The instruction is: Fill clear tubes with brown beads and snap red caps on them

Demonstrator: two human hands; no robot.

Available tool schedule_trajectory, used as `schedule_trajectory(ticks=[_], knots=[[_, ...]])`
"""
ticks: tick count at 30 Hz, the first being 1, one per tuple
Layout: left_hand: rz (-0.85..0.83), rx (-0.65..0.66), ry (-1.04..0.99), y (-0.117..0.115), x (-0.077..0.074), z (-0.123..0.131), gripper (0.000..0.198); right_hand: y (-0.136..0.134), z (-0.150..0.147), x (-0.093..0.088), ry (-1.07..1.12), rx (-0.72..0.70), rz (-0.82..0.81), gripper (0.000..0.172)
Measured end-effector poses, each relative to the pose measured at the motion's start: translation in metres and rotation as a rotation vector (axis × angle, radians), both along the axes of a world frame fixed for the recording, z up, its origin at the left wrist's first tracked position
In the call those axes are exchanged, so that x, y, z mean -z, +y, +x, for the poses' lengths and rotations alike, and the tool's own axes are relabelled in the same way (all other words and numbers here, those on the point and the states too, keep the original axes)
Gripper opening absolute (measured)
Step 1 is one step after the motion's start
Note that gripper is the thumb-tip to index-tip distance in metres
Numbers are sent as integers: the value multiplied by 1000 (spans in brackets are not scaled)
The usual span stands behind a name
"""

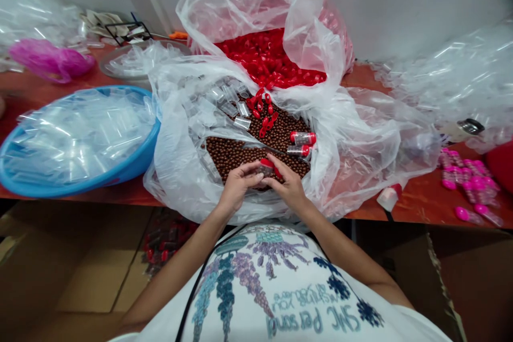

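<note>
Over an open clear plastic bag [172,139] of small brown balls [228,155], both hands meet at one small clear tube [264,169]. My left hand [239,184] pinches its clear body from the left. On the right, my right hand [287,181] has its fingers closed on the red cap [271,165] end. Loose red caps [262,109] lie on the balls just beyond. Two red-capped tubes [301,144] rest at the bag's right side, and several clear uncapped tubes [228,101] lie at its upper left.
A blue basin [80,188] of clear pieces stands at the left. Behind the balls is a bag of red caps [260,53]. Pink-capped tubes [473,176] lie at the right. Red-capped tubes [164,240] sit in a cardboard box [96,267] below the table edge.
</note>
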State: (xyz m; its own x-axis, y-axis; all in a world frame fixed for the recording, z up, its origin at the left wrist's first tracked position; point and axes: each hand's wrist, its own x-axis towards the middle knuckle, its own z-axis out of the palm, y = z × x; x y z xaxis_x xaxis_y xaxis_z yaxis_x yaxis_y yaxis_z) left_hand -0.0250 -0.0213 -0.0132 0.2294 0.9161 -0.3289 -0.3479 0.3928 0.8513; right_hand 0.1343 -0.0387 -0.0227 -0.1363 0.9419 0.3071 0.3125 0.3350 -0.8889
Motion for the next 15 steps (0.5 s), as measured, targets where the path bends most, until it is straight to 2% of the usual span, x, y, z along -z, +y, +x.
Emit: schedule_trajectory(ticks=[4,10,13,15], knots=[[74,73,-9,1,-2,-1,51,4,8,-2,271,-70,-138,49],[135,125,60,1,-5,2,49,15,20,-3,467,177,-261,43],[147,135,83,1,-4,4,47,16,16,-7,487,279,-225,36],[167,129,108,1,-3,4,45,13,10,-9,486,288,-188,35]])
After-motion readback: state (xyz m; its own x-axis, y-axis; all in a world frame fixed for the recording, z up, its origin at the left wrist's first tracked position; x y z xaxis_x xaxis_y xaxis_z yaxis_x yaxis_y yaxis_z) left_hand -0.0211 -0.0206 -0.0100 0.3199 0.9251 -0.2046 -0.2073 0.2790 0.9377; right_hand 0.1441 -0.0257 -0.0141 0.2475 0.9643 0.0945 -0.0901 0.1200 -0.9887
